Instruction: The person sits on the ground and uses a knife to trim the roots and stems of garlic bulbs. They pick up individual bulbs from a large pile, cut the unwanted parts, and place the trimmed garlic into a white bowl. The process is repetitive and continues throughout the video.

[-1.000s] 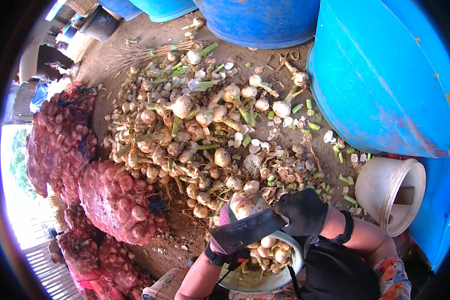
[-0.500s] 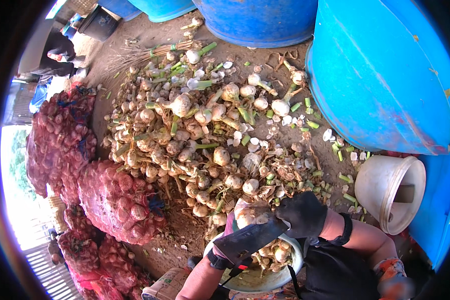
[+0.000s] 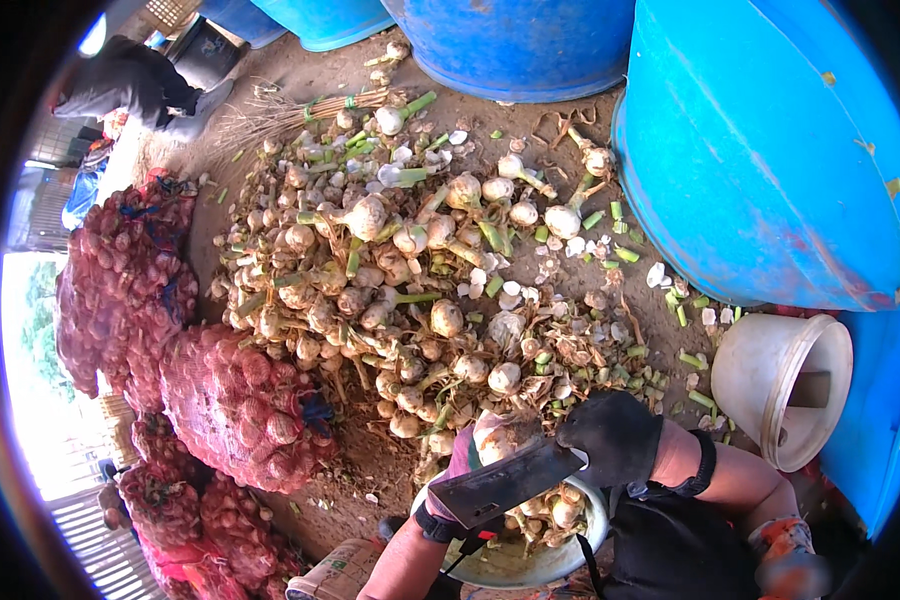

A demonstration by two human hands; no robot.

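My left hand [image 3: 460, 458], in a pink and dark glove, is closed round a pale garlic bulb [image 3: 500, 438] just above a basin [image 3: 598, 520]. Much of that hand is hidden behind the blade. My right hand [image 3: 610, 436], in a black glove, grips a broad dark knife [image 3: 510, 482], whose handle I cannot see. The blade lies slantwise in front of the bulb and reaches toward my left wrist. Below it, several trimmed garlic bulbs [image 3: 565, 512] rest in the basin. Beyond my hands spreads a large heap of garlic [image 3: 370, 270] with cut green stalks.
Red mesh sacks of garlic [image 3: 245, 400] stand on the left. A white bucket [image 3: 745, 385] lies tipped at the right, beside a large light-blue tub [image 3: 760, 150]. A blue barrel [image 3: 510, 45] is at the back. Another person's legs [image 3: 135, 80] show at far left.
The knife blade has tilted and shifted slightly across the bulb, with my right hand moving a little. At the far left, the other person has come further into view.
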